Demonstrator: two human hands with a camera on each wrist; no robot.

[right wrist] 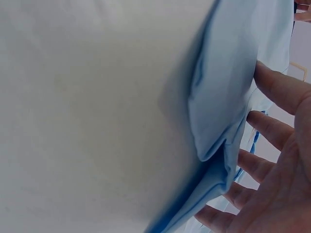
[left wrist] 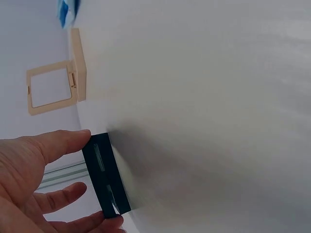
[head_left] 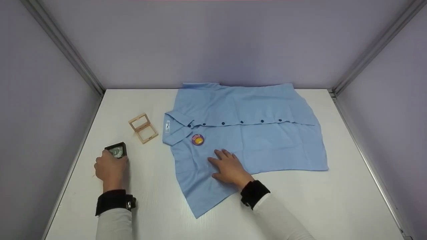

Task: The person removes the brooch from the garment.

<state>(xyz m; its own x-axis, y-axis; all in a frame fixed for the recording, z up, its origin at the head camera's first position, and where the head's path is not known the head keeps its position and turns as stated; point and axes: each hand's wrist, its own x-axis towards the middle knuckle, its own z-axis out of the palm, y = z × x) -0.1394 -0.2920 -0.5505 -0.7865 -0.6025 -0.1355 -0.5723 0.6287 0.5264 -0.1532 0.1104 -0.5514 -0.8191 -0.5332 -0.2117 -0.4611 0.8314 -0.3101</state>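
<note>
At the left of the table, my left hand (head_left: 111, 168) grips a small dark square box (head_left: 116, 150) by its sides. Something pale green and rounded lies inside the box; its kind is too small to tell. The left wrist view shows thumb and fingers on opposite edges of the dark box (left wrist: 106, 175). My right hand (head_left: 230, 167) rests with spread fingers on a light blue button-up shirt (head_left: 267, 146), near its lower sleeve. A round purple and yellow badge (head_left: 197, 139) sits on the shirt below the collar.
An open, hinged wooden frame (head_left: 142, 128) stands between the box and the shirt collar. Grey walls (head_left: 213, 43) enclose the white table (head_left: 156, 200) at the back and both sides. The shirt's top edge reaches the back wall.
</note>
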